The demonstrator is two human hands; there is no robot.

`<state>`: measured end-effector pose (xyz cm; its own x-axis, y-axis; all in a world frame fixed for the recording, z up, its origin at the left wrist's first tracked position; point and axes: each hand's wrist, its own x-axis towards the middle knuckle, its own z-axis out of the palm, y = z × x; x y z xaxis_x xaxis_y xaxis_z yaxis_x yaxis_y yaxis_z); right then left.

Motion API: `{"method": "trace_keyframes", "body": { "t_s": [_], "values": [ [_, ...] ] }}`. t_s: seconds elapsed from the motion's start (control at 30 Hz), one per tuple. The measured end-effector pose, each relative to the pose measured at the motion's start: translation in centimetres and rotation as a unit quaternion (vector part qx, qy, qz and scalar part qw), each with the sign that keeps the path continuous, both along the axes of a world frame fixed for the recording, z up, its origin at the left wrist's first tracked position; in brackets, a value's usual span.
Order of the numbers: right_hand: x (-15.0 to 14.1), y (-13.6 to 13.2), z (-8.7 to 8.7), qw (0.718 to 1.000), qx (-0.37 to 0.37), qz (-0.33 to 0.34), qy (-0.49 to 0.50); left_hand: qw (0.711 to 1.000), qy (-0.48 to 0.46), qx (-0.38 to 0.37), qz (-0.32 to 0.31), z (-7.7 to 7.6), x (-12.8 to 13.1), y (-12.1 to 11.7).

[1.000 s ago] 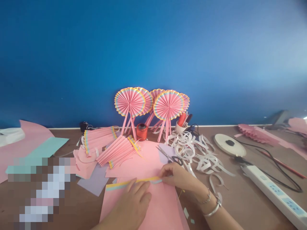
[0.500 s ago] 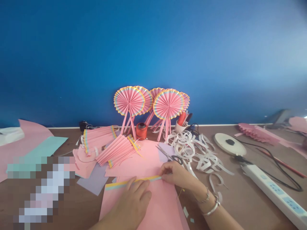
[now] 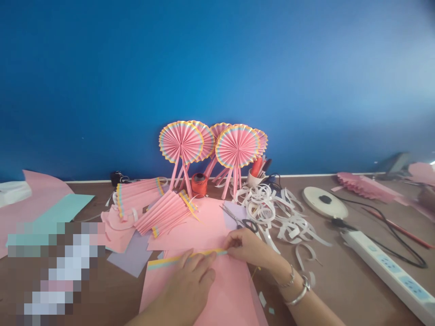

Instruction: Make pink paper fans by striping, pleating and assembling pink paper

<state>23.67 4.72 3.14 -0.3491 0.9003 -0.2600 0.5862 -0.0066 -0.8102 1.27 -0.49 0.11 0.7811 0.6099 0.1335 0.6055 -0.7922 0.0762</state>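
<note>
A pink paper sheet lies on the table, its far edge banded by a yellow and light-blue strip. My left hand rests flat on the sheet, fingers spread, with the fingertips over the strip. At the strip's right end my right hand pinches the edge between thumb and fingers. Beyond them is another pink sheet, on which pleated pink paper with yellow and blue borders partly lies. Scissors sit just past my right hand.
Several round pink paper fans lean on the blue wall, near an orange spool. Curled white strips pile right of the scissors. Farther right are a round white disc and a power strip. Mint paper lies left.
The whole view has shifted very slightly. Both hands stay in nearly the same place on the pink sheet and its striped edge.
</note>
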Motion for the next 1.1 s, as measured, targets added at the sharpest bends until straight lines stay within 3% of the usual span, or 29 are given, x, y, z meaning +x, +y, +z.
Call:
{"method": "trace_keyframes", "body": {
  "t_s": [0.7, 0.93, 1.1],
  "values": [
    [-1.0, -0.5, 0.5, 0.986, 0.000, -0.061, -0.155, 1.000, 0.009, 0.018, 0.009, -0.6, 0.2, 0.1],
    [-0.3, -0.5, 1.0, 0.986, -0.067, -0.057, -0.145, 1.000, -0.002, 0.014, 0.024, -0.4, 0.3, -0.1],
    [-0.9, -0.9, 1.1, 0.986, -0.017, -0.060, -0.154, 0.999, 0.001, 0.018, 0.027, -0.1, 0.2, -0.2]
  ]
}}
